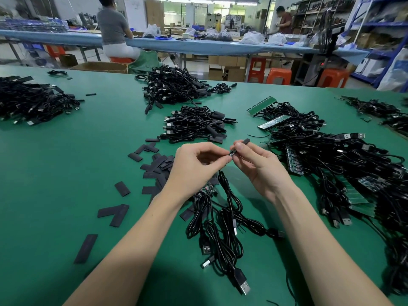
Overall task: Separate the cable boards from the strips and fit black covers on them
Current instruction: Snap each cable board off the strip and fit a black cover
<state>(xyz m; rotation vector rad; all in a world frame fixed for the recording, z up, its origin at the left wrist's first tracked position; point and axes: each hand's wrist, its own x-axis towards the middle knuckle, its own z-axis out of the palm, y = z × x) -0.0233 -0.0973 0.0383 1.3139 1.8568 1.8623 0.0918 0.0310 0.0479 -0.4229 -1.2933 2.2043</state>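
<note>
At frame centre, above the green desk (66, 162), the left hand (196, 164) is pinching a cable board (231, 153) while the right hand (256, 164) is gripping a black cover (245, 141); loose covers (154, 164) are crowding the left, cable piles (342, 164) the right.

Beyond the green worktop (66, 151), at twelve o'clock, a long blue bench (198, 48) carried plastic bags (251, 37). A person in a grey shirt (112, 25) sat at eleven o'clock on an orange stool (121, 60). More orange stools (279, 76) and cardboard boxes (227, 62) stood under the bench, with blue shelving (379, 25) at two o'clock.
</note>
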